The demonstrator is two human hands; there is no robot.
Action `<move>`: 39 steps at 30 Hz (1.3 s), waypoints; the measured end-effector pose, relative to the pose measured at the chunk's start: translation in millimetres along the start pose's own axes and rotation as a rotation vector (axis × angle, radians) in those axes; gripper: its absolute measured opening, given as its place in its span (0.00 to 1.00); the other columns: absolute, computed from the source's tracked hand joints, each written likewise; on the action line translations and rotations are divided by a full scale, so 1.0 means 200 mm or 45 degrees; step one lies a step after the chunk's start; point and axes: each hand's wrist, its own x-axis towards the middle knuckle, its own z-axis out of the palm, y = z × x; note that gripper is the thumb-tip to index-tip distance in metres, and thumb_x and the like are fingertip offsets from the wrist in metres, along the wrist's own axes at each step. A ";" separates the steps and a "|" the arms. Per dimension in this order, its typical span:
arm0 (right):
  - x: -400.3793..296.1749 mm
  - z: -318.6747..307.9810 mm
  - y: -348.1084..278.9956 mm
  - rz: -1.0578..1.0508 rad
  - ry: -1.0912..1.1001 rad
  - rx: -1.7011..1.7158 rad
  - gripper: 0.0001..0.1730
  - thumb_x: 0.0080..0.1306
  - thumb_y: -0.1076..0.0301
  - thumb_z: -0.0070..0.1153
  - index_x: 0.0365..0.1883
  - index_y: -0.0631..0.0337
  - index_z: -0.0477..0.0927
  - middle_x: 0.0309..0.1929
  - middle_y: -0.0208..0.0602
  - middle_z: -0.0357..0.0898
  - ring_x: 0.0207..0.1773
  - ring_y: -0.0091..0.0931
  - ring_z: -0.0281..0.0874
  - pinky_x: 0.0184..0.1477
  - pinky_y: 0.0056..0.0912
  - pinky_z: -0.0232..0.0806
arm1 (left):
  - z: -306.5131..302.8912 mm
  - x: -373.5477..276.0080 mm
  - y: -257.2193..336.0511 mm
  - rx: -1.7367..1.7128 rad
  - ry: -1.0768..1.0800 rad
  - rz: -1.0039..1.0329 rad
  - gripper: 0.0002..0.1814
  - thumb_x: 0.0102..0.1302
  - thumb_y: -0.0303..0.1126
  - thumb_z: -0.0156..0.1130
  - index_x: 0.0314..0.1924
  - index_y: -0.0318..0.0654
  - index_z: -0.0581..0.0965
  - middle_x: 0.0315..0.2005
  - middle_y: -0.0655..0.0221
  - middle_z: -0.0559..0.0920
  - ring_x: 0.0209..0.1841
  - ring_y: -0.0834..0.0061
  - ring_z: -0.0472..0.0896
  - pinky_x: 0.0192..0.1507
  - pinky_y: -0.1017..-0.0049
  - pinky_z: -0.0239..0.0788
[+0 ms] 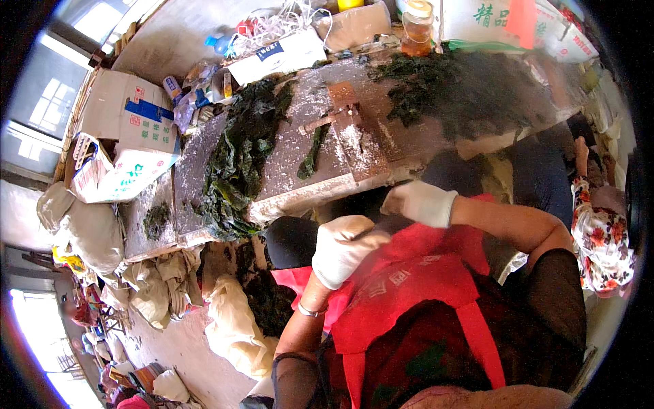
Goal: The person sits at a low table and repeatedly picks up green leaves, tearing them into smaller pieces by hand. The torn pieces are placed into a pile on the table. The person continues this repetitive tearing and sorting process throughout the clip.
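Note:
My left hand point(343, 250), in a white glove, is raised in front of the red apron point(409, 271), its fingers curled. My right hand point(420, 203), gloved too, is held near the table's front edge, also with bent fingers. Whether either hand holds something small or thin, I cannot tell. Beyond them, a wooden board point(357, 138) with white grains on it lies on the worktable point(286, 168). One dark green strip of seaweed point(311, 156) lies left of the board. A long heap of seaweed point(240, 158) crosses the table further left.
More dark seaweed point(429, 82) spreads over the table's right part, near a lidded jar point(417, 30). A cardboard box point(127, 138) stands at the left end, above pale sacks point(92, 235). Another person in a floral garment point(603, 235) is at the far right.

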 end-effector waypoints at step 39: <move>-0.01 0.00 -0.38 -0.379 0.689 -0.112 0.11 0.46 0.78 0.62 0.28 0.62 0.77 0.40 0.37 0.73 0.45 0.38 0.74 0.51 0.38 0.67 | 0.08 0.01 -0.02 0.048 0.184 -0.261 0.19 0.63 0.33 0.60 0.51 0.31 0.68 0.37 0.70 0.80 0.39 0.77 0.79 0.43 0.77 0.71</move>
